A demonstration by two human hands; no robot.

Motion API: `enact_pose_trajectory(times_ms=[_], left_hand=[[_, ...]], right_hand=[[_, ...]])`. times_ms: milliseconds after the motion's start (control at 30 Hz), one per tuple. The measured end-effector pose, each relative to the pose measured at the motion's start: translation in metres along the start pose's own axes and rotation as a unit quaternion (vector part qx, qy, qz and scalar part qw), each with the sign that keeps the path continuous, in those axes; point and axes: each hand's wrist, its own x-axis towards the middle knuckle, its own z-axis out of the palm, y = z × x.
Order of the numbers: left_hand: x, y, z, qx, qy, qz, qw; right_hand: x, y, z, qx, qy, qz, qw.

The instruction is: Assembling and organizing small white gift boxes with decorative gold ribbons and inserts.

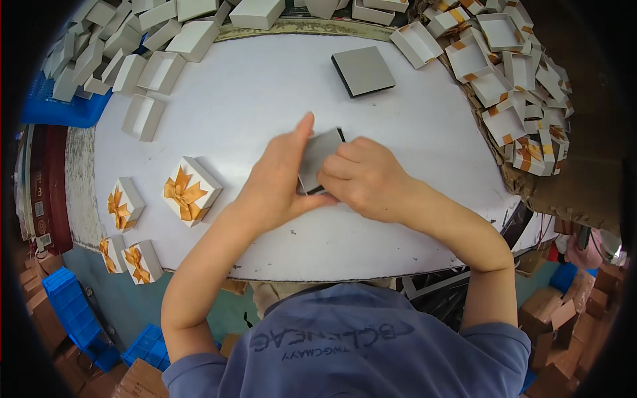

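Note:
In the middle of the table, a small grey square pad with a dark edge (318, 154) is between my hands. My left hand (273, 174) is wrapped round its left side, one digit pointing up and another lying along the near edge. My right hand (367, 178) has its fingers curled and pressed onto the pad's right part. A thin white edge shows by the left palm; what it belongs to is mostly hidden. Farther off lies a larger grey square stack with black sides (363, 70), touched by neither hand.
White lidded boxes with gold bows (192, 191) stand at the left of the white table (265, 86). Open white box halves (142, 118) are heaped far left beside a blue crate (66, 109). More, with gold ribbon (504, 123), are piled right on cardboard.

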Motion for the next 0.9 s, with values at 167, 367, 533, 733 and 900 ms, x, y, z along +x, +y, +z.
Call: enact_pose_trajectory(times_ms=[167,367,533,733,900], left_hand=[[-0.030,-0.016,-0.016,0.147,-0.042,0.179,0.972],[-0.033,-0.007,-0.033,0.225,-0.126,0.117,0.959],[-0.041,-0.027,0.003,0.004,-0.002,0.124,0.992],[-0.009,-0.021,0.028,-0.177,0.074,0.221,0.956],[-0.006,-0.002,0.015,0.073,-0.060,0.167,0.981]], right_hand=[[-0.016,0.062,-0.029,0.149,0.100,0.212,0.961],[-0.059,0.127,-0.033,-0.235,-0.020,0.280,0.930],[-0.026,0.017,-0.035,0.473,0.361,0.456,0.661],[-0.010,0.004,0.005,0.333,0.025,0.469,0.818],[-0.024,-0.014,0.009,0.088,0.051,0.333,0.937]])
